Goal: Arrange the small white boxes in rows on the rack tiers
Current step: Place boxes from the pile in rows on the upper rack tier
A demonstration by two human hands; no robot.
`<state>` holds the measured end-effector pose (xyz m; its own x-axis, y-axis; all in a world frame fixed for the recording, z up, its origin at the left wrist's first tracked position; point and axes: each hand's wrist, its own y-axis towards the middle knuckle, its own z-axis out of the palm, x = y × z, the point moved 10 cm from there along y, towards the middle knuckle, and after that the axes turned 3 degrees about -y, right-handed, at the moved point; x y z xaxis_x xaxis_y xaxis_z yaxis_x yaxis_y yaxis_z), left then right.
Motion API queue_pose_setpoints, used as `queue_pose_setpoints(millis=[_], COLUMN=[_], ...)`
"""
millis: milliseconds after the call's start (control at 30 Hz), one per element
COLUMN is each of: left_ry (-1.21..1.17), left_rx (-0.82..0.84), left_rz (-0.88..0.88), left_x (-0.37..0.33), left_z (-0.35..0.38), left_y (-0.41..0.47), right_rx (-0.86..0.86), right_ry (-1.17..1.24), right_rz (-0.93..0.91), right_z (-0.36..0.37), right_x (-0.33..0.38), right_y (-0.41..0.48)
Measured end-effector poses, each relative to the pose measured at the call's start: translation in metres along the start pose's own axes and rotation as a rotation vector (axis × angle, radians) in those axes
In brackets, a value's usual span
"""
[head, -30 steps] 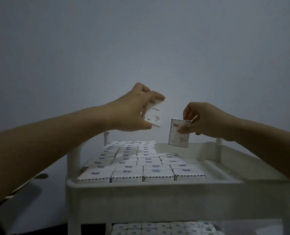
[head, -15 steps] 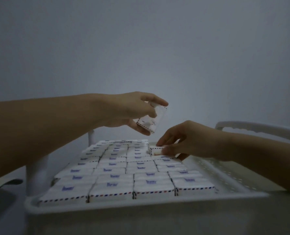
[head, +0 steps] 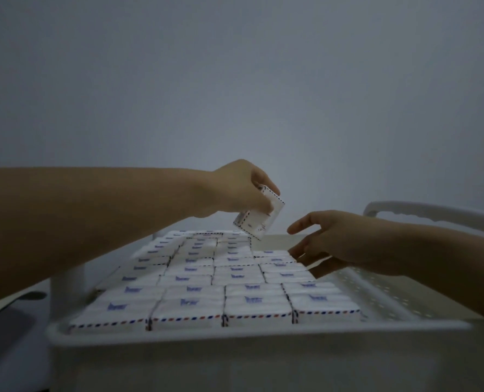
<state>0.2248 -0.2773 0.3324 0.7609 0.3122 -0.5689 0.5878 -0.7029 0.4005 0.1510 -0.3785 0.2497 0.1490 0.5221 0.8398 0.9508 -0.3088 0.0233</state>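
A plain grey wall fills the upper half of the frame. In the lower half lies the top rack tier, a white tray with a raised rim. A round white post stands at its left edge and a curved white handle rises at the right of the frame. Rows of small white boxes with dashed red and blue edges lie flat and tightly packed over the left and middle of the tier. The perforated tray floor is bare to their right.

The left hand, reaching in from the left edge, pinches one box between thumb and curled fingers. That box is tilted and in the air above the far end of the rows, touching none of them. The right hand comes in from the right, fingers spread and loosely straight, holding nothing. It hovers low over the far right corner of the packed boxes, and whether its fingertips touch them cannot be told.

The forearms hide parts of both tier edges. The light is dim, the printing on the boxes is unreadable, and a dark shape at lower left is too dim to identify.
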Motion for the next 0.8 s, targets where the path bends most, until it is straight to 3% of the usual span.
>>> queue_pose_setpoints(millis=[300, 500, 667, 800], left_ry=[0.059, 0.263, 0.341, 0.429], left_rx=[0.069, 0.263, 0.358, 0.394], left_rz=[0.007, -0.023, -0.008, 0.010], left_x=[0.009, 0.015, 0.018, 0.016], left_z=[0.017, 0.029, 0.042, 0.043], left_y=[0.002, -0.005, -0.009, -0.019], right_rx=[0.000, 0.105, 0.002, -0.197], right_ry=[-0.002, -0.363, -0.564, -0.828], right_rz=[0.036, 0.024, -0.044, -0.279], right_z=[0.000, 0.015, 0.004, -0.007], right_x=[-0.003, -0.007, -0.004, 0.034], right_y=[-0.002, -0.001, 0.006, -0.010])
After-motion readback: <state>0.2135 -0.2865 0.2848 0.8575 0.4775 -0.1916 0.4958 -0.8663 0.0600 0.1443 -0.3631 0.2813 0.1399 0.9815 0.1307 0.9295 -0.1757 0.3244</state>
